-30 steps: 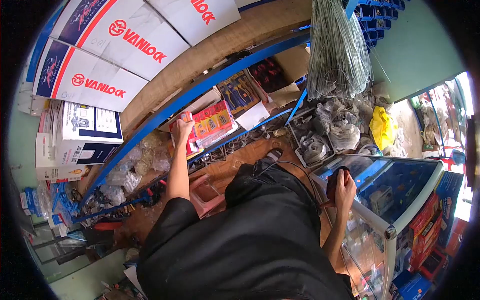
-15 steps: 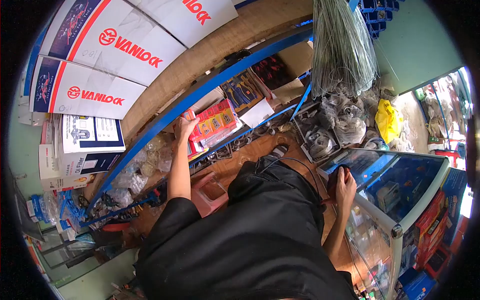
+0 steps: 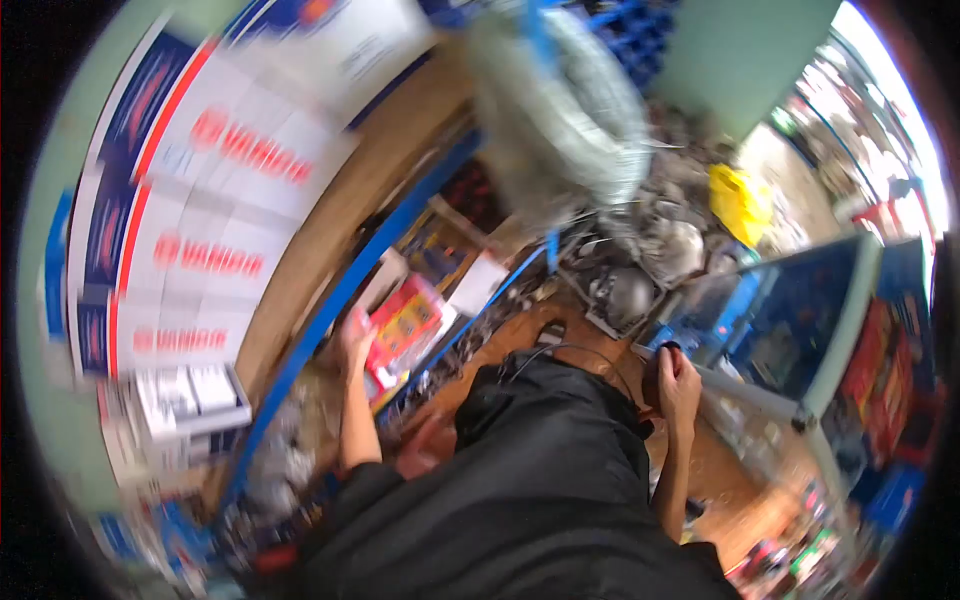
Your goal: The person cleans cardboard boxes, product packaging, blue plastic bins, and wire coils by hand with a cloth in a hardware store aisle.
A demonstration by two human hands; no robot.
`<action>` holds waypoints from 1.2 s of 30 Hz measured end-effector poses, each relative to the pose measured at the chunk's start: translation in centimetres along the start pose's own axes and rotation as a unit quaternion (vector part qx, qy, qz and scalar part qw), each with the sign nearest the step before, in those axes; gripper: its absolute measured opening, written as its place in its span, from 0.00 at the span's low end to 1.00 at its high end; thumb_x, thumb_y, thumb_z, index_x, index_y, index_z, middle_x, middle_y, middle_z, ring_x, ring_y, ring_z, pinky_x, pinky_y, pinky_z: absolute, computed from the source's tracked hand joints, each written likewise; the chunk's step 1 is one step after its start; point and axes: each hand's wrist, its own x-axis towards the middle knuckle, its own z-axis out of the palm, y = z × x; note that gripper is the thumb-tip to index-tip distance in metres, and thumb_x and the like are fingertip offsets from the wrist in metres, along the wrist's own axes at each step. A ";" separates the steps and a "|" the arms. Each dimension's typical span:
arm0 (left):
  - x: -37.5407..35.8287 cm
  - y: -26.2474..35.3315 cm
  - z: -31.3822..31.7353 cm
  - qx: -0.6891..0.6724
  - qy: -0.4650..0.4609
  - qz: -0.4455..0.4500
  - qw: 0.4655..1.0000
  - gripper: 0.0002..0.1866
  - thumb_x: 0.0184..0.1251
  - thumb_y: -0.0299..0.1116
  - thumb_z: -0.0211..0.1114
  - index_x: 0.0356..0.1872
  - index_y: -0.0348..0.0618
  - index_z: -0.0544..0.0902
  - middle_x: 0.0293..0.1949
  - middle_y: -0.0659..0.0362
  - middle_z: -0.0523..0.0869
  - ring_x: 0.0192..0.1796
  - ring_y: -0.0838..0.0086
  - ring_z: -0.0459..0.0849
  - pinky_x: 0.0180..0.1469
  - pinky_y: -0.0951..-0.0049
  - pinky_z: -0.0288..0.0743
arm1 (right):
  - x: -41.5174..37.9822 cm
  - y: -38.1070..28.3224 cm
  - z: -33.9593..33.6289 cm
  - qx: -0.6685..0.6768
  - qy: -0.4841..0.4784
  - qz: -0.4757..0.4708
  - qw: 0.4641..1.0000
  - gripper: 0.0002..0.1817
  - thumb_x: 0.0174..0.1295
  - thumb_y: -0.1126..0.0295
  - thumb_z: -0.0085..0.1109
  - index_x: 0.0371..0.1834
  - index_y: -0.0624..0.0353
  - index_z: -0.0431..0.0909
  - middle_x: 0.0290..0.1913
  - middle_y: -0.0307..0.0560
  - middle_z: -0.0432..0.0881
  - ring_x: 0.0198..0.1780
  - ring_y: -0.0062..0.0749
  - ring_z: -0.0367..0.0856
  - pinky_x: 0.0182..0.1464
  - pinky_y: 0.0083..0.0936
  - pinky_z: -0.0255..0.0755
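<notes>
My left hand (image 3: 356,342) is at the left edge of red and yellow packets (image 3: 408,318) on the shelf; blur hides how its fingers lie. Behind the packets is a box of blue and yellow tools (image 3: 440,245). My right hand (image 3: 678,385) is closed round a small dark object (image 3: 652,380), beside the glass display case (image 3: 770,310). What that dark object is cannot be made out.
White cartons (image 3: 215,250) with red lettering stand on the wooden upper shelf (image 3: 325,200), edged by a blue beam (image 3: 350,300). A wire bundle (image 3: 560,110) hangs ahead. Bagged goods and a yellow bag (image 3: 740,204) lie beyond. A pink stool (image 3: 428,445) is below.
The whole view has turned and blurred, with the cartons lower and the wire bundle further left. My left hand is still beside the red packets, and my right still has the dark object.
</notes>
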 end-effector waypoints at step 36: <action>-26.9 81.5 0.7 -0.252 -0.144 0.729 0.620 0.30 0.58 0.42 0.77 0.60 0.41 0.82 0.58 0.47 0.77 0.61 0.51 0.76 0.64 0.54 0.70 | -20.8 5.8 -6.8 0.175 0.299 0.282 0.894 0.27 0.70 0.46 0.55 0.42 0.65 0.82 0.36 0.67 0.85 0.41 0.65 0.85 0.44 0.50 0.77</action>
